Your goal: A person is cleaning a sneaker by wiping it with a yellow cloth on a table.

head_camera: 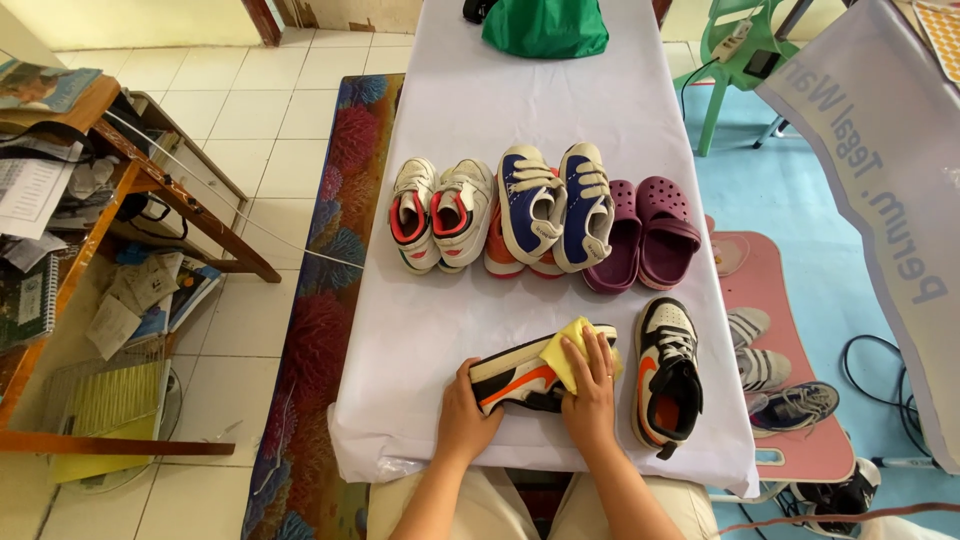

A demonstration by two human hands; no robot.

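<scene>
At the table's near edge, the left hand [466, 412] wraps around the heel end of a sneaker [520, 378] that lies on its side, sole facing away, fingers clamped on it. The right hand [592, 392] lies flat on a yellow cloth [566, 352], fingers together, pressing it against the toe end of the same sneaker. This shoe is white and black with an orange mark, and it sits near the middle of the near edge on the white table cover [440, 320].

Just beside it, toward the right edge, its mate [668, 385] stands upright on its sole, toe pointing to the far end, tongue and laces loose.

Farther in, a row of pairs runs across the table. From the left: white shoes [441, 215] with red lining, blue-and-white strap shoes [555, 205] resting on top of an orange pair [501, 255] that shows only at its near tips, then purple clogs [645, 232] near the right edge. All touch or nearly touch their neighbours.

At the far end a green bag [545, 27] sits in the middle; whatever is inside cannot be seen
</scene>
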